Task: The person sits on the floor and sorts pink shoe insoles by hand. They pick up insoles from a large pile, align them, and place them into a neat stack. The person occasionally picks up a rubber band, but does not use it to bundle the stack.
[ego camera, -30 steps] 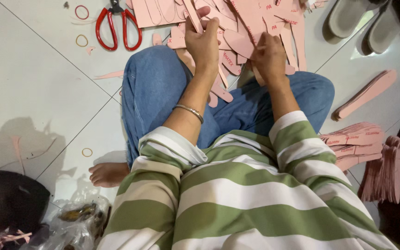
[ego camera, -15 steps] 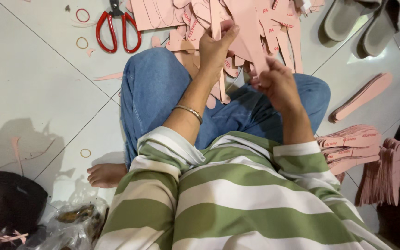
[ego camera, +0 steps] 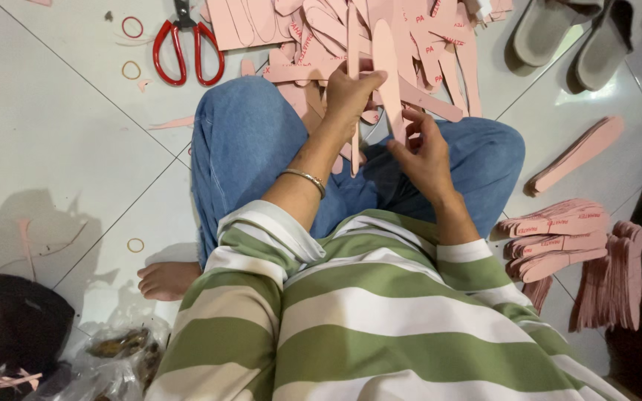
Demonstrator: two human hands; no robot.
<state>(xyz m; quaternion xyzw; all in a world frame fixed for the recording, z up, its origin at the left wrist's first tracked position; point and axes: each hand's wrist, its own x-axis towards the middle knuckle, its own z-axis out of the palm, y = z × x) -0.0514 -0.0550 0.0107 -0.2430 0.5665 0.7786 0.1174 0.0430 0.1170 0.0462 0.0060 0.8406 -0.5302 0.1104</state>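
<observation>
Left hand: the left hand (ego camera: 347,93) gripped thin pink strips (ego camera: 354,111) upright, ends free for sorting.
Right hand: the right hand (ego camera: 421,152) pinched a wider pink piece (ego camera: 385,70), fingers closed on its lower end.
Where: both were held over the lap, just near the loose pink pile (ego camera: 380,30).
Nearby: red scissors (ego camera: 186,52) lay far left; bundled stacks (ego camera: 559,238) sat right, within reach.

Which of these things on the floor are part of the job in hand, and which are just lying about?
In hand:
left hand and right hand holding pink strips
loose pink pile
stacked pink bundles

Lying about:
red scissors
rubber bands
grey slippers
plastic bag
</observation>
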